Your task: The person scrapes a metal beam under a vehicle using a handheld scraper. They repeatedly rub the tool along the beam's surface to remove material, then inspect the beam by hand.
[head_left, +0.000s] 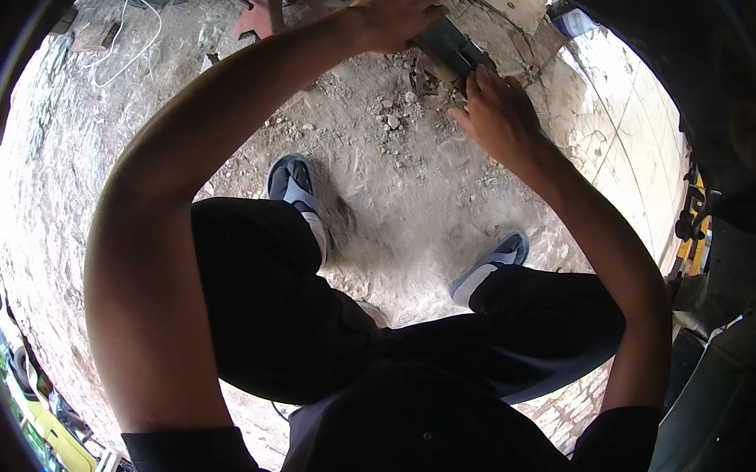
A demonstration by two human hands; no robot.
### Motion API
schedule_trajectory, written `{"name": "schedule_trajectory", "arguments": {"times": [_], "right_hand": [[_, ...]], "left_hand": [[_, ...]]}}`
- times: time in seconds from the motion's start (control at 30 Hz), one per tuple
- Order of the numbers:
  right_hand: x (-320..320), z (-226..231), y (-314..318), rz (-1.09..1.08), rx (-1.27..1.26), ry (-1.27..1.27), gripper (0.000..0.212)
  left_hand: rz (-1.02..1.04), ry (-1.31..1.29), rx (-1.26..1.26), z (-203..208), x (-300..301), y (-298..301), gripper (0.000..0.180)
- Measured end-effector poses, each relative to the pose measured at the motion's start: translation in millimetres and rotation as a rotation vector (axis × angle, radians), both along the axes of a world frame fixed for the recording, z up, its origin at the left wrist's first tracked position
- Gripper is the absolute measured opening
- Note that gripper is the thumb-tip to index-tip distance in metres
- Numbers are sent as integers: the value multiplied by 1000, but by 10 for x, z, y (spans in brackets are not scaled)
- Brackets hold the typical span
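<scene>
At the top centre, a dark grey-green piece, roughly tube- or box-shaped with a shiny band near its right end, lies slanted between my hands; I cannot make out its exact kind. My left hand is closed over its upper left end, the fingertips partly hidden at the far side. At the lower right end, my right hand grips with the fingers bent over the edge, while its thumb points left, apart from the piece. Both arms reach far forward, above rough ground strewn with small stones.
A red metal stand stands left of my left hand. A white cord curls on the ground farther left. Dark bodywork overhangs the upper right, with a pale slab below it. My sandalled feet are planted apart.
</scene>
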State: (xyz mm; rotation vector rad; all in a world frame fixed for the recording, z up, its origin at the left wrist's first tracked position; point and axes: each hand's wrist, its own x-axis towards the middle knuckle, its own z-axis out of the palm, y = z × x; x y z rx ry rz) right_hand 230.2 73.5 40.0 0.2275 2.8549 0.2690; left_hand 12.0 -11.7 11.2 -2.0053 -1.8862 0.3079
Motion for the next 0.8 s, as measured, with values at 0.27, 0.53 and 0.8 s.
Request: {"name": "schedule_trajectory", "arguments": {"times": [0.27,0.53,0.8], "right_hand": [[67,-110,105,59,153,91,76],[85,-185,60,84,151,128,80],[26,-122,9,36,136,-21,83]], "left_hand": [[2,-66,20,-29,-19,68,71],[44,-37,-27,-43,-7,74,70],[27,12,-30,10,3,29,70]]}}
